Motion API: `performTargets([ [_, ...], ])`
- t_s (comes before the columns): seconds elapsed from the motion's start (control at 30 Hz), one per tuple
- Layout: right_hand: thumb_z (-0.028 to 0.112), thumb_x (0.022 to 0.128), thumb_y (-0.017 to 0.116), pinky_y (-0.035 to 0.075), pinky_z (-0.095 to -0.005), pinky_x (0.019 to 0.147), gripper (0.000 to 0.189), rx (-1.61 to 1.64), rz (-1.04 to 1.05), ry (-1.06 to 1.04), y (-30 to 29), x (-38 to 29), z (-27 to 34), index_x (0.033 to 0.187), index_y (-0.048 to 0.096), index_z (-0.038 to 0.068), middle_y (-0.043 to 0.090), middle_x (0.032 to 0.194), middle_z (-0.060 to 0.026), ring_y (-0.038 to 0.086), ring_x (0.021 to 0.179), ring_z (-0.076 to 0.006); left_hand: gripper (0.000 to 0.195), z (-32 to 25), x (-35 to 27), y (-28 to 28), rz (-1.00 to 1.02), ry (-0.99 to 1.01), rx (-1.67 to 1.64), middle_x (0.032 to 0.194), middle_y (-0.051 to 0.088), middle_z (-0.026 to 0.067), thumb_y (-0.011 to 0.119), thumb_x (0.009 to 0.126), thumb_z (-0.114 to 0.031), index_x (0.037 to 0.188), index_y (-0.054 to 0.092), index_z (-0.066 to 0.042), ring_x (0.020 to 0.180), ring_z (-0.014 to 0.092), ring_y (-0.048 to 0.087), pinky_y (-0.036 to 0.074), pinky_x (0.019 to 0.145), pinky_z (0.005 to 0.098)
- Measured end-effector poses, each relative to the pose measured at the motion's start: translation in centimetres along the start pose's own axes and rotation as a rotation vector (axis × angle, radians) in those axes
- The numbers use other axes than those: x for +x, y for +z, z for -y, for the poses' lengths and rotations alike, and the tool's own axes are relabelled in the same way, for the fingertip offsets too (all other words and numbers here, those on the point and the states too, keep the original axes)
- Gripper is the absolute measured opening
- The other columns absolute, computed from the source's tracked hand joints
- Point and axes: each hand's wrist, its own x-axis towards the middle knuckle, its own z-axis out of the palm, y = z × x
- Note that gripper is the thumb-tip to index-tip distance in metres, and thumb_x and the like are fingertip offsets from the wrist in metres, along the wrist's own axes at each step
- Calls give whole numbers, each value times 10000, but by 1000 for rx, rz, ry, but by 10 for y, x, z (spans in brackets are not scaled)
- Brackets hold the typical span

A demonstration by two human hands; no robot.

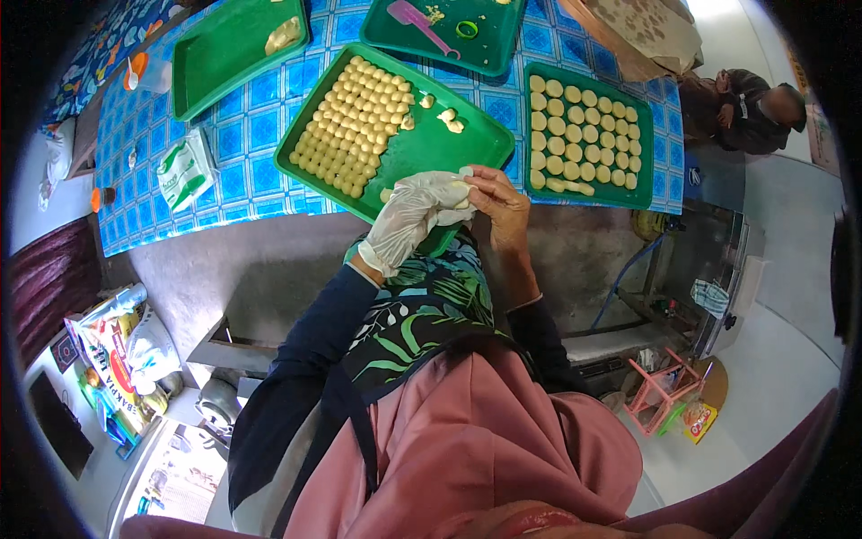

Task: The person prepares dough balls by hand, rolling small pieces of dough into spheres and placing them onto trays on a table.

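My left hand point(421, 205), in a thin white plastic glove, curls around a small piece of pale dough point(462, 197). Bare and bent at the fingers, my right hand point(500, 199) meets it and pinches the same piece. Gloved fingers partly hide the dough. Both hands are over the near corner of a green tray point(444, 158). Tight rows of small dough balls point(357, 121) fill that tray's left part, and a few loose dough lumps point(450, 120) lie to their right. At the right, another green tray point(589, 195) bears rows of flat round dough pieces point(572, 133) and a dough strip point(569, 186).
A green tray point(222, 57) with a dough lump point(283, 36) is at the upper left. Another tray point(495, 64) holds a pink spatula point(421, 27) and green ring point(466, 29). A plastic packet point(186, 168) lies on the blue checked tablecloth point(252, 145). A person point(754, 111) is beyond the right end.
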Motion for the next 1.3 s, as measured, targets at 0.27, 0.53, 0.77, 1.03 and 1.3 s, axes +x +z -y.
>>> performTargets([
  [0.27,-7,840,797,509,-334,760,175,-263,-34,-291,5,-1,1,1015,783,-10,695,962,-79,633,888,-191,194,2,-2,2,-95,50,-233,1180,679,170,632,998,-2,1162,633,102,991,213,735,663,864,312],
  [0.53,-14,781,811,511,-384,752,224,-731,32,-696,14,4,11,1001,769,-3,713,916,-106,643,856,-265,351,6,-3,-2,-82,88,-188,1210,669,141,614,1016,-26,1335,561,110,1016,187,719,646,907,297],
  [0.77,-7,791,829,537,-335,750,146,-376,59,-298,11,15,16,921,764,2,737,897,-83,674,861,-200,362,-21,-6,-7,13,-37,13,1140,700,109,674,1001,-96,1306,620,92,1001,163,714,633,891,307],
  [1.03,-28,806,796,527,-330,697,112,-638,168,-539,30,27,26,895,744,15,731,873,-76,668,812,-187,216,-17,-9,-15,-84,60,-44,1098,708,136,677,983,-47,1137,650,101,967,195,728,645,862,316],
  [1.3,-11,817,795,495,-264,689,105,-403,164,-159,38,16,19,907,742,-1,712,850,-42,640,794,-125,220,-10,0,-36,-208,388,-49,1058,689,103,655,999,-77,1166,627,64,932,177,705,597,844,284],
])
